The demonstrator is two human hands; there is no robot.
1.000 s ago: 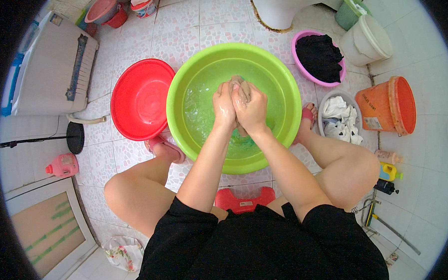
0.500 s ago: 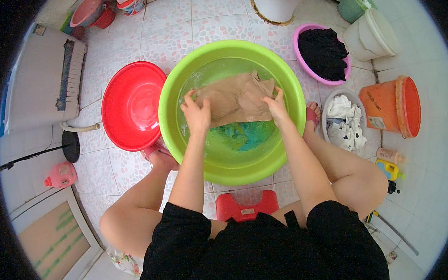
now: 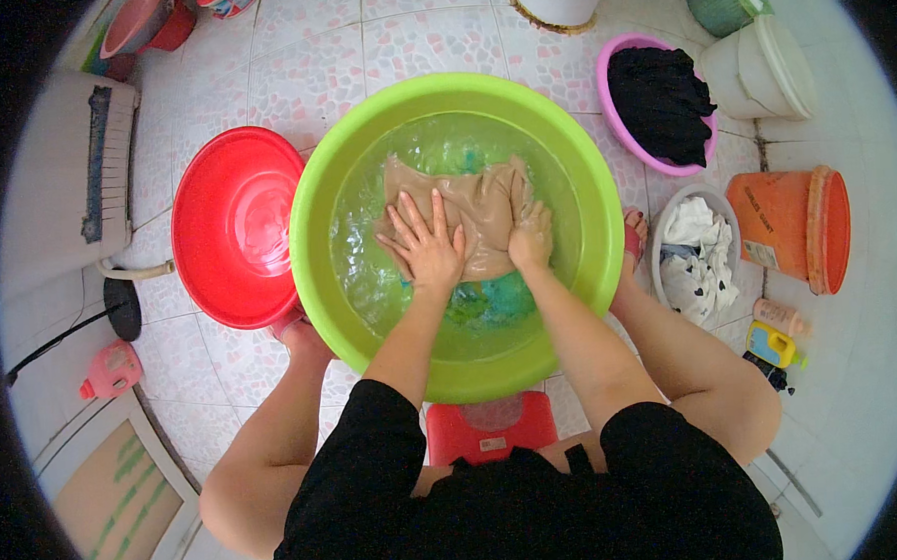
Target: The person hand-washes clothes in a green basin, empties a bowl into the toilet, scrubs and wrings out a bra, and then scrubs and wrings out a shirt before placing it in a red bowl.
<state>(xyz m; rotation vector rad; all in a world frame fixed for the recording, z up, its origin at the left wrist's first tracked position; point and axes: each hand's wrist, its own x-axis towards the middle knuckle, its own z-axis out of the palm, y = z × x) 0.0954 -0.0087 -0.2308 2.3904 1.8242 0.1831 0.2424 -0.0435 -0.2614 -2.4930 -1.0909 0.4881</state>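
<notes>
A tan cloth or garment (image 3: 480, 196) lies soaked in the water of a large lime-green basin (image 3: 313, 276). My left hand (image 3: 432, 246) presses flat on its left part, fingers spread. At the cloth's right side, my right hand (image 3: 532, 238) has its fingers curled down on the bunched fabric; the fingertips are partly hidden. Under the cloth, towards me, a green and teal cloth (image 3: 485, 303) shows through the water.
A red basin (image 3: 236, 229) touches the green one's left side. To the right stand a pink basin of black clothes (image 3: 658, 101), a grey basin of white clothes (image 3: 706, 264) and an orange bucket (image 3: 782, 227). A red stool (image 3: 487, 433) is nearest me.
The tan cloth has gone from being held up at both ends to lying pressed in the water. My left hand has flattened and moved right; my right hand has moved slightly inward and curled.
</notes>
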